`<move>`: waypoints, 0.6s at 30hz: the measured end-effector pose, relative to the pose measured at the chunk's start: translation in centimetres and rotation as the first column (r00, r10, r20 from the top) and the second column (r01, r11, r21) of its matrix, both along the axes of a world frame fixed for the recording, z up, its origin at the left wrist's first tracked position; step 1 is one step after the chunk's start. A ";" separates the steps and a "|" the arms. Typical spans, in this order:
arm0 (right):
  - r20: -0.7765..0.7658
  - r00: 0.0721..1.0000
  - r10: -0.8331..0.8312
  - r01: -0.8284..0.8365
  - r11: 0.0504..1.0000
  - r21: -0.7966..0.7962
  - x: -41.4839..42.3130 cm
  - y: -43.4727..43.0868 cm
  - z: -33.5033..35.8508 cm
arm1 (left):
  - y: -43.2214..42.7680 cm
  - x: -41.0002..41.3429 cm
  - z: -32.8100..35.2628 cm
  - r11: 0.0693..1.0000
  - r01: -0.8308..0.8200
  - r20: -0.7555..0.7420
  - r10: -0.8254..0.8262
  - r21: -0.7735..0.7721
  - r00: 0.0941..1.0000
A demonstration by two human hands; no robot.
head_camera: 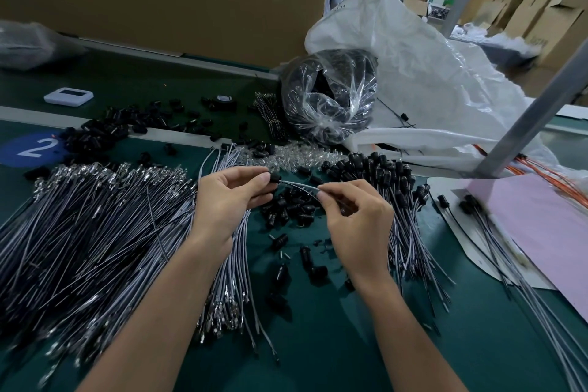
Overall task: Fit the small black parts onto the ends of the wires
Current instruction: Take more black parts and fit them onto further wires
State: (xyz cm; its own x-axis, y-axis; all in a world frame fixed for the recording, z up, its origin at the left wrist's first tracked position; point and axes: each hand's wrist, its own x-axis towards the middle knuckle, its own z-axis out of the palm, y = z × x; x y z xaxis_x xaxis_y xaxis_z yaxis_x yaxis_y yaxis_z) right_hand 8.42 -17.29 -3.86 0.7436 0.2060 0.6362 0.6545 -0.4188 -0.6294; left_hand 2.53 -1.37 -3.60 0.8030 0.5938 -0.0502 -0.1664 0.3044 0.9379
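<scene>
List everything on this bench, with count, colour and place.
unfitted wires: many, grey, heaped left
fitted wires: one heap, grey with black ends, right of hands
loose black parts: many, black, scattered mid-bench
clear bag: one, holds black items, centre back
white sack: one, white, back right
white device: one, white, back left
pink sheet: one, pink, right
left hand: one, pinches black part on held wire
right hand: one, pinches held wire

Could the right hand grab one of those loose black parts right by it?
Probably yes: the loose black parts lie uncovered close beside the right hand, though it now pinches the wire.
</scene>
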 end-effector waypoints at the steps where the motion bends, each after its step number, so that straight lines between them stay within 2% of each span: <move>1: -0.003 1.000 -0.004 0.004 1.000 0.007 0.0 0.0 0.0 | 0.0 0.0 0.0 1.000 0.004 0.001 -0.004 -0.002 1.000; 18: -0.012 0.999 0.045 -0.046 0.998 -0.050 -0.3 0.3 -0.1 | -0.5 0.1 0.1 0.989 0.146 0.036 -0.146 0.007 0.989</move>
